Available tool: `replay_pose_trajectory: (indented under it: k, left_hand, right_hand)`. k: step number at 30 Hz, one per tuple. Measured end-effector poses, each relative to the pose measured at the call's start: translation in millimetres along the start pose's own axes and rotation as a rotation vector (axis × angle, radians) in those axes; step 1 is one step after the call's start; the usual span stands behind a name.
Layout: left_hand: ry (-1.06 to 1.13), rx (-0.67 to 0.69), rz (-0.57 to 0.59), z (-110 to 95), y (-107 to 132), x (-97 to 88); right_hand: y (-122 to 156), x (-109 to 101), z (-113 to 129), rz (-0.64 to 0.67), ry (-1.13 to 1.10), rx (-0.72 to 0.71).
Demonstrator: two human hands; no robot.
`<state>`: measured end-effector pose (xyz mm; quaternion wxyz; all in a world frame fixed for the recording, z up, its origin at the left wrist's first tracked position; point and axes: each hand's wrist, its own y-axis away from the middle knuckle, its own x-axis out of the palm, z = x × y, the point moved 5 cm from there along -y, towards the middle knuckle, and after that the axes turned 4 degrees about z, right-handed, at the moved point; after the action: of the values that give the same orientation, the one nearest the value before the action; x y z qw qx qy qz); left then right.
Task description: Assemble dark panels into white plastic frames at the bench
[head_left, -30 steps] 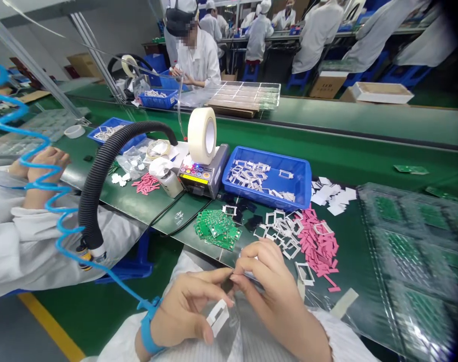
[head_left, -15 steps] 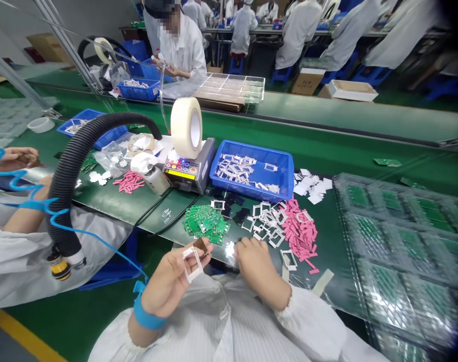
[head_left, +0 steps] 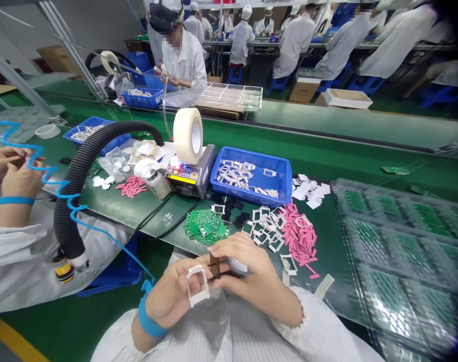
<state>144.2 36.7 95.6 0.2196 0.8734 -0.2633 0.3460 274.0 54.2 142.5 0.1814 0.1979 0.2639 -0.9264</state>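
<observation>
My left hand (head_left: 168, 296), with a blue wrist strap, holds a small white plastic frame (head_left: 200, 298) upright on the palm side. A thin dark brown panel (head_left: 214, 265) is between its fingertips and those of my right hand. The right hand (head_left: 253, 266) curls over from the right, thumb below and fingers above. A dark glossy piece (head_left: 237, 267) shows in its grip, partly covered by the fingers. Just beyond the hands lie a pile of green circuit boards (head_left: 204, 224), loose white frames (head_left: 264, 226) and pink strips (head_left: 299, 236).
A blue bin (head_left: 251, 196) of white frames stands behind the piles, beside a grey device (head_left: 189, 176) carrying a tape roll (head_left: 184, 136). Clear trays (head_left: 336, 216) of boards cover the right side. A black hose (head_left: 66, 201) arches at left, near a co-worker's hands (head_left: 21, 176).
My right hand has left the table by the loose frames and come left to meet the left hand at the dark panel. The white frame stays in the left hand.
</observation>
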Motion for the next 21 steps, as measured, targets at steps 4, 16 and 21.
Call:
replay_pose_trajectory:
  k: [4, 16, 21]
  left_hand:
    - [0.18, 0.004, 0.146, 2, -1, 6.9]
    - [-0.236, 0.201, 0.114, -24, 9, 18.9]
    - [-0.414, 0.274, 0.188, -25, 11, 17.0]
  right_hand:
    - [5, 7, -10, -0.026, -0.51, 0.073]
    - [-5, -19, 26, -0.158, 0.134, -0.022]
    - [-9, -18, 35, -0.155, 0.319, -0.047]
